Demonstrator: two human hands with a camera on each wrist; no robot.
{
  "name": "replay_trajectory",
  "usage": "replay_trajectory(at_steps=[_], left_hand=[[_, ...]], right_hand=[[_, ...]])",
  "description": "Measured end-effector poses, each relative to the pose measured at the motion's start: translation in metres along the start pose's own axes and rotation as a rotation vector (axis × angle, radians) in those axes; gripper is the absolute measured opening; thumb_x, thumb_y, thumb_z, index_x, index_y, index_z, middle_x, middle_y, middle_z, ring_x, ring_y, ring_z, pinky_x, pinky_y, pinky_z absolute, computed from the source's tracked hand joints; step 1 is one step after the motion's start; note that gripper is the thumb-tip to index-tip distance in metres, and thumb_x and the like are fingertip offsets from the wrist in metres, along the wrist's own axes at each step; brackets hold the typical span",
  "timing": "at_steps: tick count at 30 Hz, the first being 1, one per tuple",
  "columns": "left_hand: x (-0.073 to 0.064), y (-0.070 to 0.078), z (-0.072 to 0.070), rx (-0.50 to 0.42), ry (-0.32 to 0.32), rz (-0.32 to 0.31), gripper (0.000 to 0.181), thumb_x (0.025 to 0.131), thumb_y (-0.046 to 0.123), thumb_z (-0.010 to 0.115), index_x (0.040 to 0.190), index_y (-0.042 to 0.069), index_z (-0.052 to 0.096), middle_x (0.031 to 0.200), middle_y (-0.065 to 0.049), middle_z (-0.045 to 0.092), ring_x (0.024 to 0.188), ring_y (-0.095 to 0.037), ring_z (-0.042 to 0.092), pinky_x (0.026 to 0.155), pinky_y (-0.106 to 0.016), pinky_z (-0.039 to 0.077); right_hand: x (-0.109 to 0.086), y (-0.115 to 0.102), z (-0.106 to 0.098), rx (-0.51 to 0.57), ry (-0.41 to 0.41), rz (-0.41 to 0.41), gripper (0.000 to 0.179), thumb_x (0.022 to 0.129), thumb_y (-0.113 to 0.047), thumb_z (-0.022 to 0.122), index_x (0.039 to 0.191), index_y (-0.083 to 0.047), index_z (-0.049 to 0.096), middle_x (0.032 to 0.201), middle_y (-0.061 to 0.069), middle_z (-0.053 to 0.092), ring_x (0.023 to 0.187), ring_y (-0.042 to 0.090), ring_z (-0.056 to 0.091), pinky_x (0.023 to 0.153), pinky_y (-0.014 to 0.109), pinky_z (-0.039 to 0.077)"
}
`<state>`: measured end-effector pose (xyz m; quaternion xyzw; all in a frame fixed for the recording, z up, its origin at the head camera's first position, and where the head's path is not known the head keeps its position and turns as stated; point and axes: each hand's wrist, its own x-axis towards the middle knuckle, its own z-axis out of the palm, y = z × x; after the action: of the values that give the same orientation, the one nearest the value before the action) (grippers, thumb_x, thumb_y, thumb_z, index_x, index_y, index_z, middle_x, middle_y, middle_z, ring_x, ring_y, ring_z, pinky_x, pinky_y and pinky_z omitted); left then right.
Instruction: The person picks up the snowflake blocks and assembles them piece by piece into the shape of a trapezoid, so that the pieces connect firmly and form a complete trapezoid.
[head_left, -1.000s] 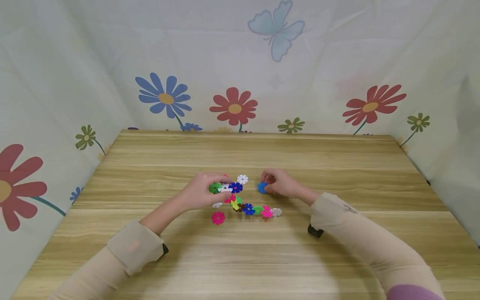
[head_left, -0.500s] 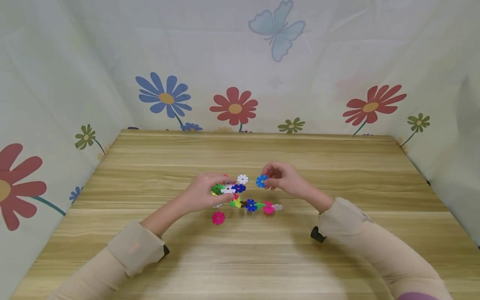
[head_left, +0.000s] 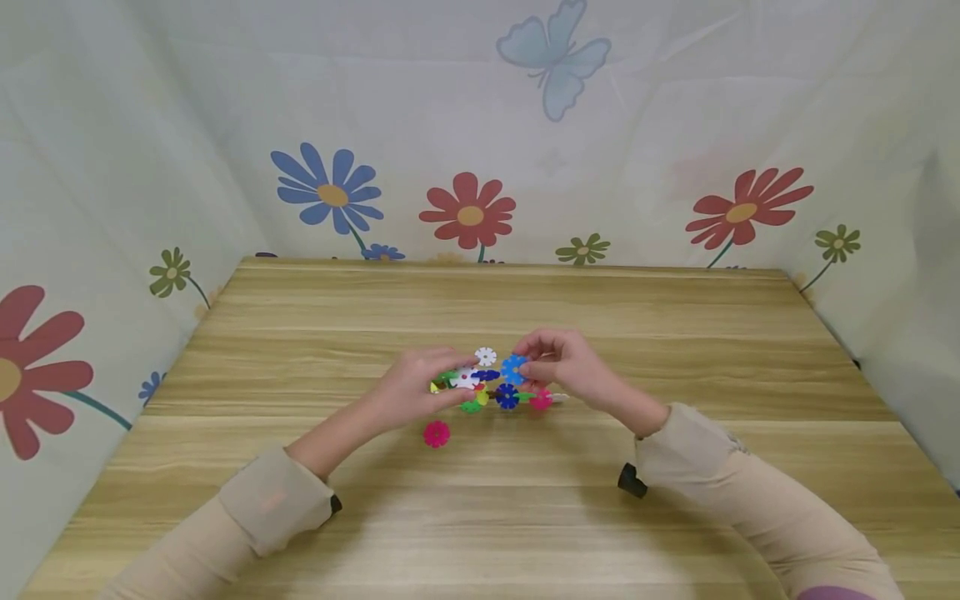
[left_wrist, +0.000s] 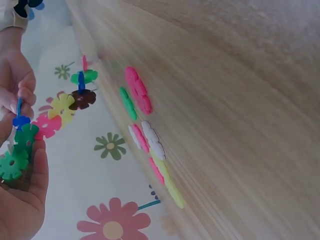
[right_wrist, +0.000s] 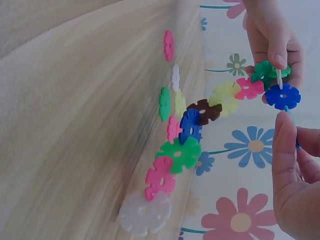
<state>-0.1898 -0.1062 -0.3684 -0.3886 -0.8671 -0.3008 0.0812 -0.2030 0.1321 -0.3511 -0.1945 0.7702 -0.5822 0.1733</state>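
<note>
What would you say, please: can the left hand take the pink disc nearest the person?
Probably not freely: the left hand holds linked discs, though nothing covers that pink disc.

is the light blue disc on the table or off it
Off: the right hand holds the light blue disc pinched above the table.

The table (head_left: 480, 517) has a pale brown wood-grain top, its darker streaks running side to side. Notched discs lie on it: a pink disc (head_left: 437, 434) nearest the front, a green disc (left_wrist: 128, 103), a white disc (left_wrist: 153, 140), a yellow disc (left_wrist: 170, 187), and another white disc (head_left: 486, 357) farther back.
</note>
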Motion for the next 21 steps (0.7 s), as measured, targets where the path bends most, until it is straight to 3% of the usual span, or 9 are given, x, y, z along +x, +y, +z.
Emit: replay_trajectory(at_steps=[11,21], left_hand=[[-0.001,0.003,0.005,0.075,0.03,0.072,0.038,0.08,0.027,0.065,0.112,0.007,0.06,0.101,-0.007,0.065,0.086,-0.012,0.061,0.073,-0.022,0.051],[-0.001,0.008,0.006,0.079,0.024,0.052,0.039,0.077,0.023,0.067,0.11,0.004,0.062,0.106,-0.01,0.065,0.093,-0.017,0.063,0.075,-0.024,0.052]], right_hand=[[0.0,0.0,0.009,0.166,0.033,0.098,0.025,0.083,0.006,0.053,0.107,0.013,0.049,0.072,0.003,0.057,0.059,0.012,0.063,0.055,0.024,0.053],[-0.002,0.0,0.015,0.249,0.089,0.139,0.023,0.084,0.007,0.051,0.105,0.014,0.047,0.067,0.004,0.061,0.055,0.013,0.063,0.052,0.022,0.052]])
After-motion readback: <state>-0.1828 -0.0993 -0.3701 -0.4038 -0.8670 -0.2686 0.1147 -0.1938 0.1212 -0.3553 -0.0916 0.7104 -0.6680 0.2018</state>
